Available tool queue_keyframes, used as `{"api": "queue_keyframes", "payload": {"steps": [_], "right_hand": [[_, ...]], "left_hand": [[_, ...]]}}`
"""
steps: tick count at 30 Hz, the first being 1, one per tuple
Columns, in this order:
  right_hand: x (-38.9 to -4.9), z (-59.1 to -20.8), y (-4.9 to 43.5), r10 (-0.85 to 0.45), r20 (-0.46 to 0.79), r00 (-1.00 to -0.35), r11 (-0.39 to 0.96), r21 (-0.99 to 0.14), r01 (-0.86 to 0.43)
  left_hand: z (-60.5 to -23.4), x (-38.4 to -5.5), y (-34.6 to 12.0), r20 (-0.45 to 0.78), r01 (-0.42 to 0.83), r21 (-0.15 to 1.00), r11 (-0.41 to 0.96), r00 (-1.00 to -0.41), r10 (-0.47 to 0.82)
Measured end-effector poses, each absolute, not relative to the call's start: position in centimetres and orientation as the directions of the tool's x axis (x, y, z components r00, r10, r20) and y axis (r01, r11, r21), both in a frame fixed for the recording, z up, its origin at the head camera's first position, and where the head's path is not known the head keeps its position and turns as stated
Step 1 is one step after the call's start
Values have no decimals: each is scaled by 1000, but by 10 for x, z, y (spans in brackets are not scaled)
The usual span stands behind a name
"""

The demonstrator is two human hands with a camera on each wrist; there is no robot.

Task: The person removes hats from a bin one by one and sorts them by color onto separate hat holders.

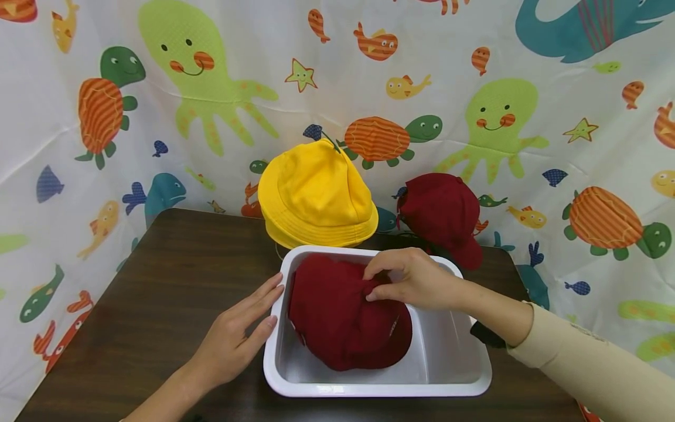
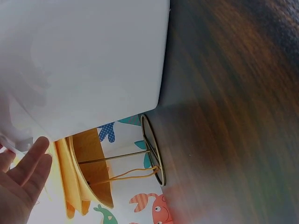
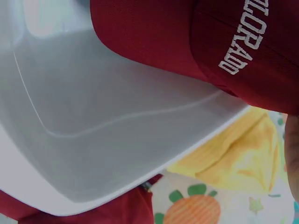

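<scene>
A dark red baseball cap (image 1: 332, 316) lies in a white plastic basin (image 1: 379, 390), toward its left side with the brim to the lower right. My right hand (image 1: 416, 281) pinches the cap's crown between thumb and fingers. White lettering shows on the cap front (image 3: 245, 37) in the right wrist view. With its fingers fairly straight, my left hand (image 1: 232, 337) touches the basin's left rim. In the left wrist view, the fingers (image 2: 35, 163) of that hand lie near the basin's outer wall (image 2: 93, 65).
Behind the basin, a yellow bucket hat (image 1: 316, 196) sits on a wire stand (image 2: 154, 154). Another dark red cap (image 1: 443, 211) is propped at the back right. All stand on a dark wooden table (image 1: 211, 264) before a sea-animal-print curtain (image 1: 327, 111).
</scene>
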State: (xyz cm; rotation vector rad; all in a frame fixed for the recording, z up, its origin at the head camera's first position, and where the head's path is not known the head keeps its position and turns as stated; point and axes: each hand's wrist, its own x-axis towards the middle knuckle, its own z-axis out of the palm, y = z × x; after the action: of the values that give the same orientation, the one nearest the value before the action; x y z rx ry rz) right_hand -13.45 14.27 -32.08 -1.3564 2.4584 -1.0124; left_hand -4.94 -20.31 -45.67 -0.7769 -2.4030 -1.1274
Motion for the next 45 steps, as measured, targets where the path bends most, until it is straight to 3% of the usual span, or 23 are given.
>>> {"api": "queue_keyframes", "payload": {"steps": [17, 45], "right_hand": [[-137, -289, 162, -724, 333, -603, 275, -663, -696], [-137, -229, 198, -588, 541, -601, 294, -549, -782]], "left_hand": [[-456, -50, -202, 537, 621, 582, 526, -778, 325], [-459, -49, -202, 558, 634, 573, 519, -766, 320]]}}
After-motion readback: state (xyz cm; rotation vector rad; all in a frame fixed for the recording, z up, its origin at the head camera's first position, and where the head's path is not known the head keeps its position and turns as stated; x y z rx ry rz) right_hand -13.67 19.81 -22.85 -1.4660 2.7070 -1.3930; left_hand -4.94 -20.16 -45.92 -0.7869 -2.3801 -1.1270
